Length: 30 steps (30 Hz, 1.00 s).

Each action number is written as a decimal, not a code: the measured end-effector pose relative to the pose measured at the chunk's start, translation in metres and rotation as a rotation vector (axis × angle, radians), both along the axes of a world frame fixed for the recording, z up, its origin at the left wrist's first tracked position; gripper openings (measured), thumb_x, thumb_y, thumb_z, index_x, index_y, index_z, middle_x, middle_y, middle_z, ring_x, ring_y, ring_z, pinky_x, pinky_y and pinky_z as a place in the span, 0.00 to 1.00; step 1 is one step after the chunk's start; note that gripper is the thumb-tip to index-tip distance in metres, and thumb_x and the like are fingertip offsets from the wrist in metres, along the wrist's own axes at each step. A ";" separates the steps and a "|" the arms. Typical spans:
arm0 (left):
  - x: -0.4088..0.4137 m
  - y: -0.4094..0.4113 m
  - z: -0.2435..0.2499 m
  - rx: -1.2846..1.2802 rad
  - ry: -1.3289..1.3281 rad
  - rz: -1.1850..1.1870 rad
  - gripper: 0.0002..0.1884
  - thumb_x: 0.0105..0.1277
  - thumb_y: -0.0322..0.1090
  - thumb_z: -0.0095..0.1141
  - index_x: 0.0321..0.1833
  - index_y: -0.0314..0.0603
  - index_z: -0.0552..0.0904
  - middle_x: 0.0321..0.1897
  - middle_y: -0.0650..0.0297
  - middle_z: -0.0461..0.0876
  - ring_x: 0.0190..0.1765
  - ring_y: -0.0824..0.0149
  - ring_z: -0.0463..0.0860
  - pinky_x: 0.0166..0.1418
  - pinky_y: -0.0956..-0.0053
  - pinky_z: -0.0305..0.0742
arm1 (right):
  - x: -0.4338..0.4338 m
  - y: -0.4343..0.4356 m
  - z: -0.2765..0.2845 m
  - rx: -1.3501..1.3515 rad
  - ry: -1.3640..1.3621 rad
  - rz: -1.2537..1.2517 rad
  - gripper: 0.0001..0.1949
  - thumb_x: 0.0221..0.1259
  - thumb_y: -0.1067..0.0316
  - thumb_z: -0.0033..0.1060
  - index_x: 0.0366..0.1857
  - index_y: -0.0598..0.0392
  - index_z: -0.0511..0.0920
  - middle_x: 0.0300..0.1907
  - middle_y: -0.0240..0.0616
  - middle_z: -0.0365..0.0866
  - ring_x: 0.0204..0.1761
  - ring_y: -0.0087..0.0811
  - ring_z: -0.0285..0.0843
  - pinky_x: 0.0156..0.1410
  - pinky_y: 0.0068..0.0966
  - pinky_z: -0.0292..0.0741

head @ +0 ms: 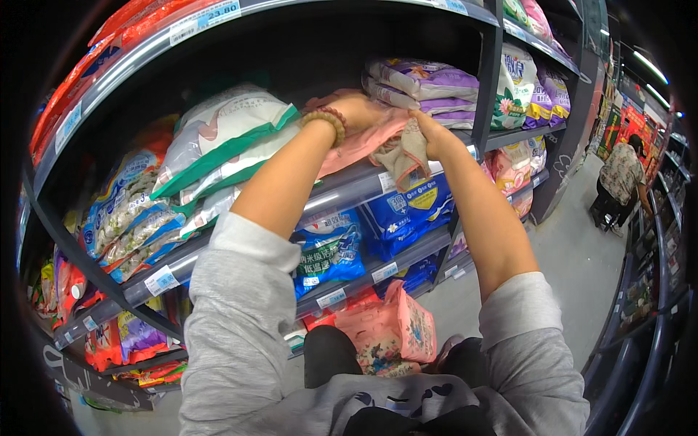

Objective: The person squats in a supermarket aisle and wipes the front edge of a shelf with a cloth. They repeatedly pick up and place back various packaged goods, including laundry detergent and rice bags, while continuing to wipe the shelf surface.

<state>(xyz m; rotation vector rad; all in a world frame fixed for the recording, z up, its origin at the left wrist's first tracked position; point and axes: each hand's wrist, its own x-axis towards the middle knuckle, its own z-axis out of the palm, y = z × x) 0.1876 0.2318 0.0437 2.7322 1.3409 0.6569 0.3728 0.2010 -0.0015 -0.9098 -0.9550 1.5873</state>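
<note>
On a middle shelf, my left hand point(364, 111) rests on a pink plastic bag point(357, 143), blurred, its fingers partly hidden by the bag. A grey-beige cloth with a pink edge point(403, 152) hangs over the shelf edge from my right hand point(428, 133), whose fingers pinch its top. White bags with green edges point(234, 125) are stacked left of my hands. Purple and white bags point(447, 82) lie piled behind my right hand. A beaded bracelet point(330, 122) circles my left wrist.
Blue detergent bags point(330, 250) fill the shelf below. A pink patterned bag point(417, 321) stands on the floor between my legs. A dark shelf upright point(485, 76) rises beside my right hand. Another person point(621, 174) bends towards a shelf down the aisle at right.
</note>
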 end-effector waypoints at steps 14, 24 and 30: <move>0.016 -0.037 -0.056 0.587 0.270 -0.017 0.20 0.67 0.47 0.44 0.31 0.38 0.82 0.36 0.54 0.78 0.39 0.54 0.80 0.41 0.61 0.77 | 0.082 -0.130 -0.035 0.375 -0.110 -0.271 0.17 0.61 0.55 0.54 0.43 0.59 0.77 0.40 0.37 0.81 0.39 0.27 0.78 0.45 0.25 0.74; 0.049 -0.110 -0.034 0.571 0.270 0.042 0.11 0.62 0.39 0.49 0.43 0.46 0.80 0.38 0.57 0.80 0.46 0.57 0.79 0.50 0.64 0.73 | 0.141 -0.170 -0.261 -0.119 0.371 -0.338 0.18 0.62 0.54 0.47 0.41 0.59 0.77 0.38 0.41 0.82 0.38 0.35 0.80 0.47 0.32 0.77; 0.090 -0.151 -0.193 0.049 -0.239 -0.319 0.11 0.62 0.44 0.50 0.42 0.53 0.80 0.33 0.58 0.82 0.36 0.55 0.82 0.39 0.63 0.76 | 0.133 -0.178 -0.361 -0.222 0.553 -0.498 0.21 0.62 0.52 0.43 0.42 0.60 0.77 0.39 0.42 0.82 0.40 0.36 0.81 0.48 0.33 0.77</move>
